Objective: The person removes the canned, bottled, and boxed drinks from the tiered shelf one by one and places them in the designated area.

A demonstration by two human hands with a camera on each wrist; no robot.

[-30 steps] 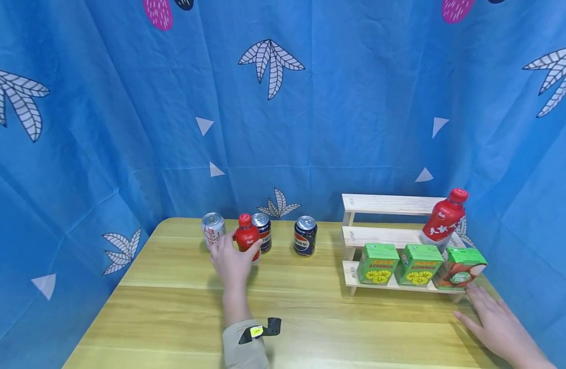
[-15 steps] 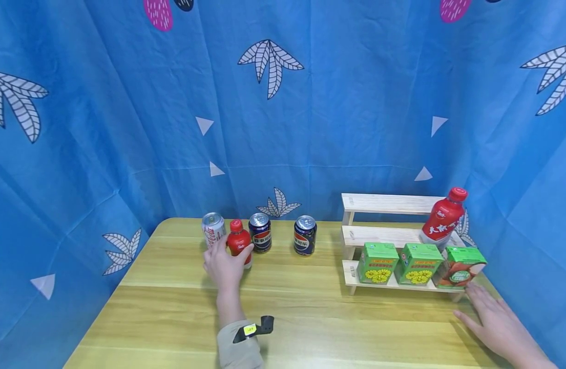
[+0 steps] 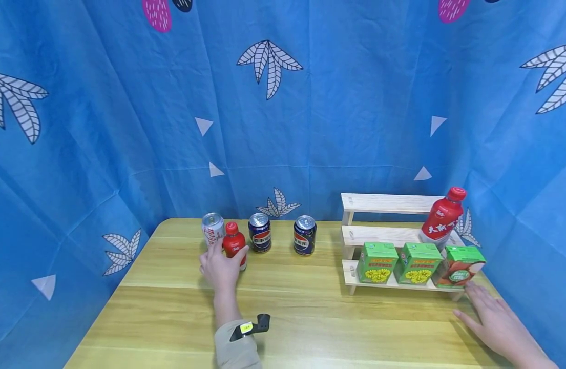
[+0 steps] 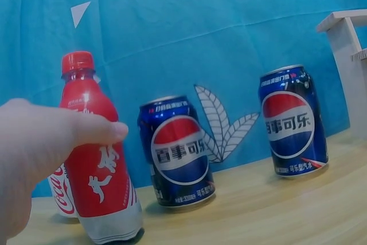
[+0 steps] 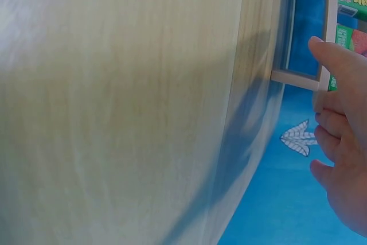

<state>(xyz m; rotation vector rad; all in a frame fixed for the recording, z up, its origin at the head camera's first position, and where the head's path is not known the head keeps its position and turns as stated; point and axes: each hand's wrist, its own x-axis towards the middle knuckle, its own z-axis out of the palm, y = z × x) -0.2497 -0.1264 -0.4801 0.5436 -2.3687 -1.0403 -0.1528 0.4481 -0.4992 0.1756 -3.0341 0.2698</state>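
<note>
My left hand (image 3: pixel 222 267) grips a red bottle (image 3: pixel 234 243) with a red cap, thumb on one side and fingers behind it. The bottle stands upright at the table's back left, just in front of a white Coca-Cola can (image 3: pixel 213 229). In the left wrist view a blue Pepsi can (image 4: pixel 178 152) stands right of the bottle, a small gap apart. My right hand (image 3: pixel 498 320) lies with extended fingers by the front right corner of a wooden stepped shelf (image 3: pixel 379 236). Its fingertips are close to a green-and-brown drink carton (image 3: pixel 459 269); whether they touch the shelf is unclear.
Another Pepsi can (image 3: pixel 305 236) stands between the left group and the shelf. Two green drink cartons (image 3: pixel 377 263) with yellow flowers sit on the lowest step. A second red bottle (image 3: pixel 443 218) leans on the shelf's right side. Blue cloth (image 3: pixel 283 128) hangs behind the wooden table (image 3: pixel 310 318).
My left hand has moved the red bottle left and slightly nearer, away from the Pepsi can and toward the Coca-Cola can. My right hand has stayed in place.
</note>
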